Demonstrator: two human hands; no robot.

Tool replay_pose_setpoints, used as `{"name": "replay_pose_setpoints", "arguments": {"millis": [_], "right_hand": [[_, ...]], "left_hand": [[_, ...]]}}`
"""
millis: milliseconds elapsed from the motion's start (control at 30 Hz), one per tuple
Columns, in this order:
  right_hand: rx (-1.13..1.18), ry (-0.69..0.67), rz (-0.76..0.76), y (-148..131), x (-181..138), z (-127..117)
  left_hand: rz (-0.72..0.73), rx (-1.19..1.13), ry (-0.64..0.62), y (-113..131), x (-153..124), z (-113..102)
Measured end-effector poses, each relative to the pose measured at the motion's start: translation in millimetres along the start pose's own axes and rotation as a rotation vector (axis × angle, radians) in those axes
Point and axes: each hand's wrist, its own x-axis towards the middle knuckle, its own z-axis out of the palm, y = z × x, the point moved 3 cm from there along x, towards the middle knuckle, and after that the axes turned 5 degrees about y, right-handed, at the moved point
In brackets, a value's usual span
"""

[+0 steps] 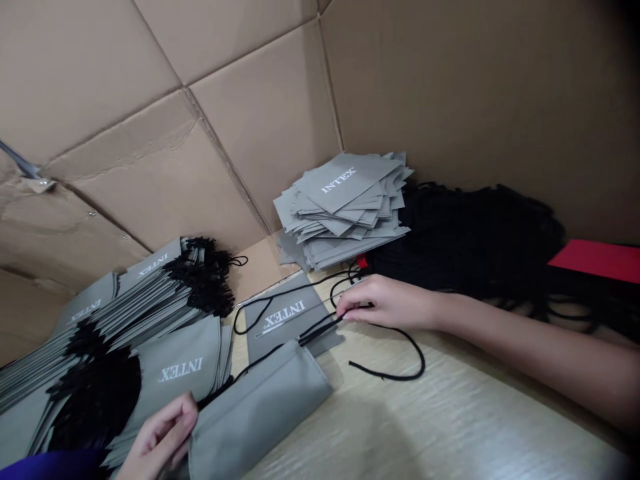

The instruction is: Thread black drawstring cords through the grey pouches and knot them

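Note:
My right hand (387, 303) pinches a black cord (395, 363) between its fingertips, and the cord's free end curves over the pale wood tabletop (450, 420). The cord also runs left to the hem of a grey fabric drawstring pouch (255, 417). My left hand (160, 433) grips the pouch near its hem corner. Beside that hand lies a stack of grey INTEX pouches (175, 367) with bunched black cords. A flat grey INTEX pouch (283, 320) lies under my right fingertips, and a thin black cord (285, 290) loops across it.
A loose pile of grey INTEX fabric pieces (340, 207) sits at the back. A heap of black cords (475, 240) lies to its right, with a red sheet (595, 260) beyond. Cardboard walls (260, 133) rise around the tabletop. A purple sleeve (50, 465) shows at the bottom left.

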Motion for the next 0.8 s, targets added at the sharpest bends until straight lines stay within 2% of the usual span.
{"name": "replay_pose_setpoints", "arguments": {"millis": [167, 267, 333, 400, 467, 500, 533, 600, 633, 667, 733, 800], "right_hand": [[0.106, 0.000, 0.030, -0.5, -0.3, -6.6], [0.128, 0.033, 0.029, -1.1, -1.3, -8.4], [0.141, 0.085, 0.016, -2.4, -1.8, -8.7], [0.154, 0.146, -0.010, -5.3, -1.9, -8.3], [0.152, 0.208, -0.044, -9.8, -1.8, -8.1], [0.145, 0.237, -0.065, -12.6, -2.0, -8.3], [0.133, 0.266, -0.091, -15.7, -2.4, -9.1], [0.104, 0.327, -0.154, -21.6, -4.1, -12.5], [0.085, 0.365, -0.185, -23.8, -5.5, -15.3], [0.062, 0.404, -0.212, -25.3, -7.1, -18.6], [0.009, 0.483, -0.231, -25.1, -10.1, -25.9], [-0.043, 0.538, -0.214, -21.2, -12.0, -32.1]], "left_hand": [[0.180, 0.191, -0.111, 7.8, 11.4, 2.4], [0.281, 0.476, -0.046, 14.6, 11.3, 0.9], [0.313, 0.739, 0.047, 24.5, 3.0, 1.7], [0.380, 0.975, 0.217, 44.1, -10.8, 9.1], [0.541, 1.086, 0.467, 73.9, -26.6, 28.4], [0.618, 1.082, 0.523, 89.2, -32.6, 43.8], [0.711, 1.027, 0.484, 103.6, -36.3, 63.0], [0.843, 0.820, 0.241, 127.0, -37.4, 103.9], [0.820, 0.739, 0.127, 134.5, -34.8, 121.3], [0.788, 0.693, 0.073, 140.0, -31.3, 134.8], [0.759, 0.675, 0.058, 145.5, -23.9, 151.2], [0.744, 0.664, 0.066, 145.6, -16.9, 156.1]]}}
